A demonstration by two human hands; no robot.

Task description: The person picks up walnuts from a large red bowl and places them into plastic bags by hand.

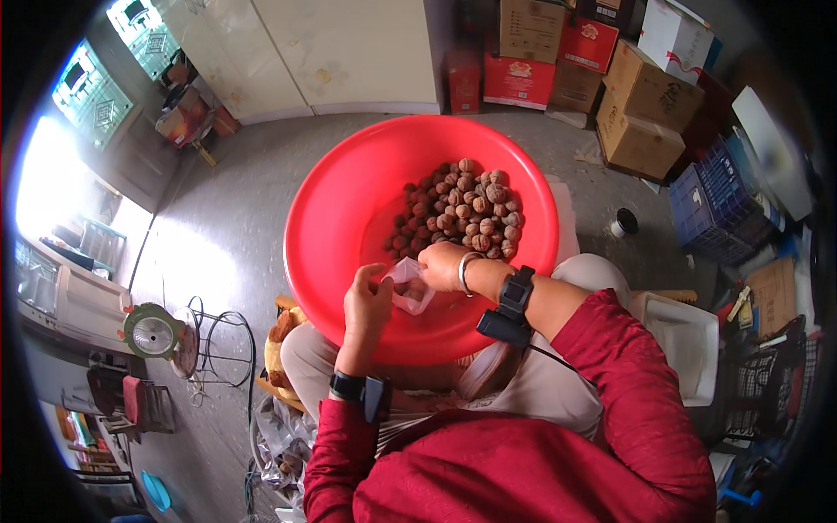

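Observation:
A red plastic basin rests across my lap, with a pile of brown walnuts in its back right part. A clear plastic bag with a few walnuts in it is between my hands over the basin's near part. My left hand grips the bag's left side with thumb and fingers. My right hand is closed at the bag's upper right edge, its fingertips partly hidden by the bag.
Cartons are stacked at the back right, near blue crates. A white tub stands by my right side. A fan, cables and stools are at the left. Plastic bags lie beside my left arm.

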